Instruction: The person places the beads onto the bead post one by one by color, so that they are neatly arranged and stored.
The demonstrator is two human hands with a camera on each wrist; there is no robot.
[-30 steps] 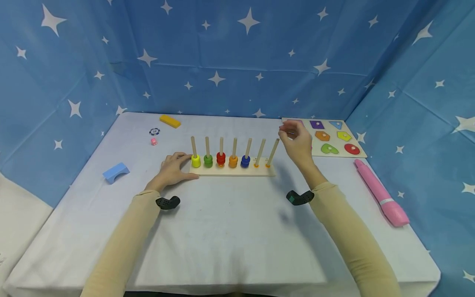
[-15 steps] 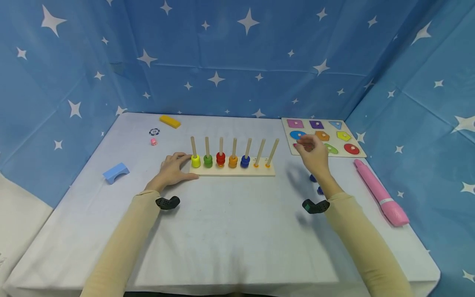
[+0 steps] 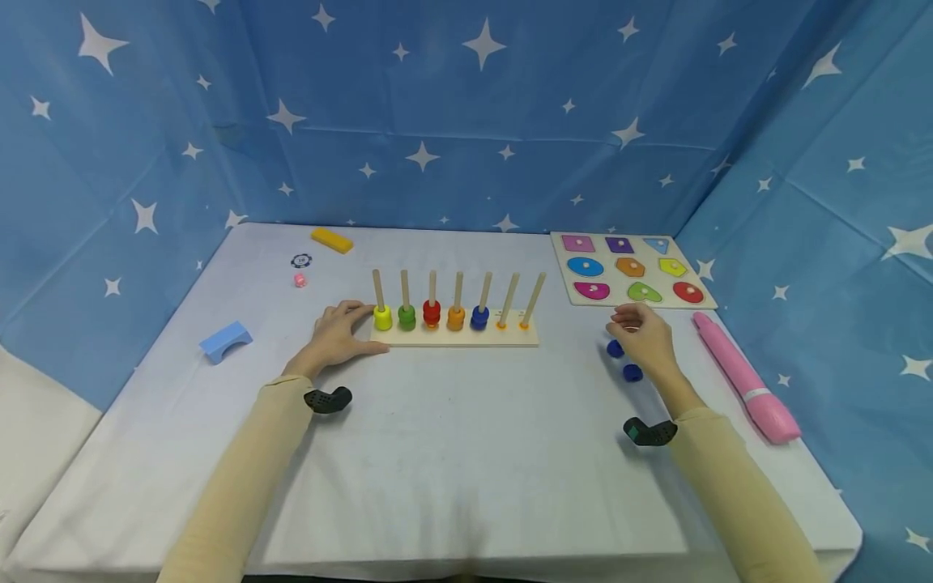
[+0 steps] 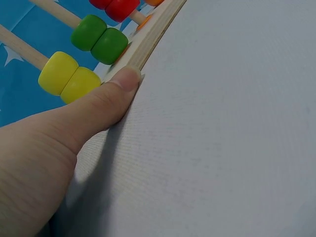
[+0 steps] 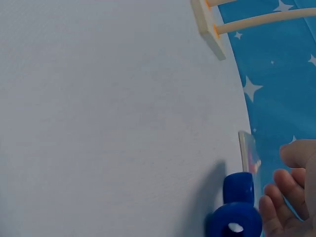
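Note:
A wooden peg board [image 3: 466, 341] lies in the middle of the table in the head view. Pairs of yellow [image 3: 382, 317], green, red, orange and blue beads sit on its pegs; the two rightmost pegs are bare. My left hand [image 3: 338, 332] grips the board's left end, its thumb [image 4: 106, 98] against the front edge in the left wrist view. To the right of the board, my right hand [image 3: 645, 336] hovers with loosely bent fingers and nothing between them. Close by it are two loose blue beads [image 3: 632, 373], one showing its hole [image 5: 234, 219] in the right wrist view.
A shape puzzle board [image 3: 601, 267] lies at the back right, and a folded pink umbrella [image 3: 748, 379] along the right edge. On the left are a blue arch block [image 3: 226, 342], a yellow block [image 3: 332, 240], a chip [image 3: 301, 260] and a small pink cube [image 3: 300, 280].
My right hand has moved from beside the rightmost peg, rightward and toward me, to the loose blue beads, uncovering the puzzle board. My left hand has stayed at the peg board.

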